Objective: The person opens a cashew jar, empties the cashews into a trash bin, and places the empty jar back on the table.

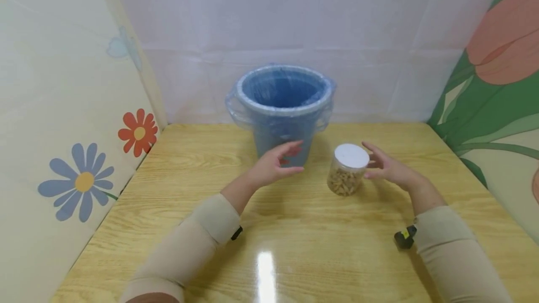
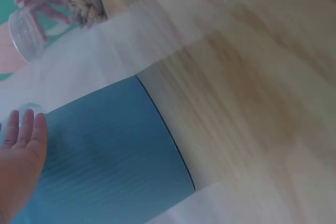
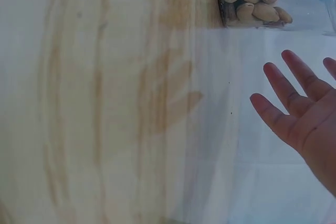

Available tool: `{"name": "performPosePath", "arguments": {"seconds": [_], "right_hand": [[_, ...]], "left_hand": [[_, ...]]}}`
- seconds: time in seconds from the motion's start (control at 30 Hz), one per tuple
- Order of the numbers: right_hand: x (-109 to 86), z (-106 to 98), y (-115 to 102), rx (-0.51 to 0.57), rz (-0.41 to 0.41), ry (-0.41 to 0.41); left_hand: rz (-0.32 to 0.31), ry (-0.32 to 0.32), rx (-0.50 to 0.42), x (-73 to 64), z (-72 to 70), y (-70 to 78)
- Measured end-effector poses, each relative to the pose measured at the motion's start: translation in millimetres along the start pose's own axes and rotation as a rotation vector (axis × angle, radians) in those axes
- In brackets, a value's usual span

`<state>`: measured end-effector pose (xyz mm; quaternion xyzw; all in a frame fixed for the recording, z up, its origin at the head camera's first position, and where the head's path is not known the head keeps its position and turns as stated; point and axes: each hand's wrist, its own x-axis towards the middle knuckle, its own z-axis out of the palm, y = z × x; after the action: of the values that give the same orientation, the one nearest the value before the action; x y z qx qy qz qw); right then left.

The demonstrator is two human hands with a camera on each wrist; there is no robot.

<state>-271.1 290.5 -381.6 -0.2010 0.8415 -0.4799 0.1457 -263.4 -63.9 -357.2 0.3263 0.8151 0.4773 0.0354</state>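
A clear jar of pistachios (image 1: 344, 179) with a white lid (image 1: 352, 155) stands upright on the table. My right hand (image 1: 390, 168) is just right of it, thumb and fingers spread and curved toward its side. In the right wrist view, a gap shows between those fingers (image 3: 286, 93) and the pistachios (image 3: 257, 3) behind the clear wall. My left hand (image 1: 273, 165) hovers in front of a blue bin (image 1: 286, 127), its fingers loosely bent and holding nothing. The left wrist view has that hand (image 2: 23, 156) overlapping the bin's side (image 2: 115, 150).
A thin blue plastic bag (image 1: 236, 111) lines the bin and hangs over its rim, with loops at both sides. Behind the wooden table (image 1: 328, 247) hangs a white sheet (image 1: 362, 22). Floral panels stand left (image 1: 50, 106) and right (image 1: 505, 120) of it.
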Motion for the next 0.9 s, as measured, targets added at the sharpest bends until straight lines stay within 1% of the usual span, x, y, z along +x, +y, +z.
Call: {"name": "performPosePath", "arguments": {"seconds": [0.13,0.4,0.6,0.7,0.8,0.9], "right_hand": [[0.8,0,2,0.007,-0.003,-0.001],[5.1,2,9,0.034,-0.016,-0.017],[7.5,3,11,0.051,0.000,-0.033],[7.8,3,11,0.048,0.006,-0.035],[9.1,3,12,0.048,0.001,-0.035],[10.9,3,13,0.039,-0.007,-0.032]], "left_hand": [[-0.028,-0.012,0.005,9.8,11.2,-2.1],[-0.028,-0.034,0.002,29.8,27.2,-4.9],[-0.073,-0.058,-0.005,40.3,33.9,-8.0],[-0.094,-0.072,-0.023,44.9,36.2,-9.2],[-0.117,-0.077,-0.041,48.9,38.2,-8.9],[-0.134,-0.077,-0.038,53.1,40.8,-8.0]]}}
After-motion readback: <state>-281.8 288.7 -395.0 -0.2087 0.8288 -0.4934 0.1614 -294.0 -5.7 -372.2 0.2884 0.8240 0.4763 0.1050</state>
